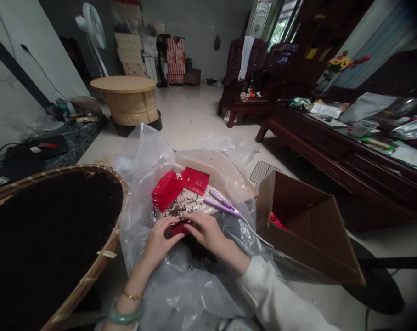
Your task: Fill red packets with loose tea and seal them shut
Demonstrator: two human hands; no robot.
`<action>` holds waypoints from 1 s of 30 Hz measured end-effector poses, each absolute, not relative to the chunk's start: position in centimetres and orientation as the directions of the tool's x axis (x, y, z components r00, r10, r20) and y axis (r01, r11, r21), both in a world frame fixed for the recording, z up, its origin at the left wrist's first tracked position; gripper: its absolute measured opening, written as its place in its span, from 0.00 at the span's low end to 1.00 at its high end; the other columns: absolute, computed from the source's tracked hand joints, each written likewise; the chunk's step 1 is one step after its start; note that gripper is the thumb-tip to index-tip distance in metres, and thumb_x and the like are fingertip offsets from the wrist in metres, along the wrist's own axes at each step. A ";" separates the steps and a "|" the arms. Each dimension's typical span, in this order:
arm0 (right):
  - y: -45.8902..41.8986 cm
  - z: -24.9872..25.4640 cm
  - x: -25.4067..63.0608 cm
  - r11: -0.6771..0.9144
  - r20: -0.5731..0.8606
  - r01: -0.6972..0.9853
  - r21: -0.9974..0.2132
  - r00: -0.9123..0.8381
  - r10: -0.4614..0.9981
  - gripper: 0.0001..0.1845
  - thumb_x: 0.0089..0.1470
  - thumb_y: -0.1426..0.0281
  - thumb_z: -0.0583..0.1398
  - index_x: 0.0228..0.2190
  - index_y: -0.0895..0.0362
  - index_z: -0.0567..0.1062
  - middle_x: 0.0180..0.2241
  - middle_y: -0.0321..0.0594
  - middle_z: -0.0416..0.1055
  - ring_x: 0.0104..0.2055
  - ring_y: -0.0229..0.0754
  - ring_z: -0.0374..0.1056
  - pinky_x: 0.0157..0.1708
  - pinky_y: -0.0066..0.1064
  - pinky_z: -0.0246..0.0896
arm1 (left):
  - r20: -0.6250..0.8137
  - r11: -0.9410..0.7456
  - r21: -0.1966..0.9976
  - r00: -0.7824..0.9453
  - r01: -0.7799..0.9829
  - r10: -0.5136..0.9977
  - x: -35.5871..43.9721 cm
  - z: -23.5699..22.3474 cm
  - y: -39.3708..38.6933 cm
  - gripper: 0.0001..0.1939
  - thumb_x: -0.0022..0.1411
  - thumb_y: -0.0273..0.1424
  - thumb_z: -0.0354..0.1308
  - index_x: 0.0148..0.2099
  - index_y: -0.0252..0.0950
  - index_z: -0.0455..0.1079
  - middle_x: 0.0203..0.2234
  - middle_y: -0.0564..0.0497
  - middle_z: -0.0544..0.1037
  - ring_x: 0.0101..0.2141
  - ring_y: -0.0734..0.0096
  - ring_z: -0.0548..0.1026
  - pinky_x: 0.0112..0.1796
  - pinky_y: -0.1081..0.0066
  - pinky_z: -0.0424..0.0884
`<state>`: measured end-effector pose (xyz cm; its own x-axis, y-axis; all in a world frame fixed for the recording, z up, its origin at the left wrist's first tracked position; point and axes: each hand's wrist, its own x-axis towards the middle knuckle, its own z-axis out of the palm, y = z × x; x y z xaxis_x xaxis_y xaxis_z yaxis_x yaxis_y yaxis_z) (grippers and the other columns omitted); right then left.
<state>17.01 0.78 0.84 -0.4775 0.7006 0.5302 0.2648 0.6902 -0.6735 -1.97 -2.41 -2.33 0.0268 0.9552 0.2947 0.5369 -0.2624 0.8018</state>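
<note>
red packet (178,229) held between left hand (160,241) and right hand (206,232).

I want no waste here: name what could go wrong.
The red packet between left hand and right hand could tip, spilling anything inside. Loose dark bits nearby might stick to the stacked packets. The purple iron, if hot, could mark the plastic around it.

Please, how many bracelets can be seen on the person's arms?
2: a thin gold bracelet around the left forearm near the wrist, and a thicker green bangle farther from the left hand. The right sleeve may hide others.
</note>
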 end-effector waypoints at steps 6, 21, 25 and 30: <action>2.2 1.7 18.1 0.768 0.463 0.260 -0.585 -0.671 0.579 0.11 0.63 0.72 0.56 0.44 0.58 0.75 0.38 0.46 0.71 0.38 0.40 0.69 0.38 0.30 0.66 | 0.027 -0.040 0.929 0.042 0.368 0.999 -1.1 -2.3 -1.6 0.16 0.51 0.36 0.64 0.42 0.36 0.71 0.34 0.50 0.79 0.36 0.63 0.77 0.40 0.66 0.73; 4.0 7.4 19.3 0.634 0.030 0.478 -0.608 -0.784 0.620 0.11 0.60 0.71 0.61 0.27 0.62 0.74 0.26 0.38 0.70 0.27 0.34 0.60 0.29 0.25 0.53 | -0.107 0.083 0.971 0.101 0.222 0.989 0.2 -2.2 -1.9 0.36 0.38 0.30 0.71 0.52 0.33 0.67 0.44 0.43 0.77 0.45 0.55 0.76 0.49 0.58 0.71; 5.2 6.4 20.8 0.398 -0.099 0.348 -0.849 -0.844 0.527 0.16 0.53 0.60 0.66 0.30 0.61 0.76 0.25 0.34 0.70 0.25 0.33 0.62 0.26 0.24 0.56 | -0.228 0.191 0.968 0.244 0.165 0.943 0.2 -1.3 -2.2 0.34 0.35 0.26 0.71 0.49 0.32 0.69 0.41 0.46 0.79 0.42 0.57 0.76 0.46 0.61 0.73; 6.7 5.7 22.5 0.136 -0.242 0.324 -0.936 -0.875 0.420 0.28 0.42 0.49 0.69 0.31 0.62 0.77 0.23 0.33 0.70 0.22 0.33 0.64 0.22 0.23 0.59 | -0.393 0.394 0.915 0.421 0.088 0.817 0.3 -0.4 -2.9 0.37 0.42 0.31 0.69 0.55 0.30 0.62 0.23 0.54 0.76 0.21 0.68 0.73 0.23 0.71 0.69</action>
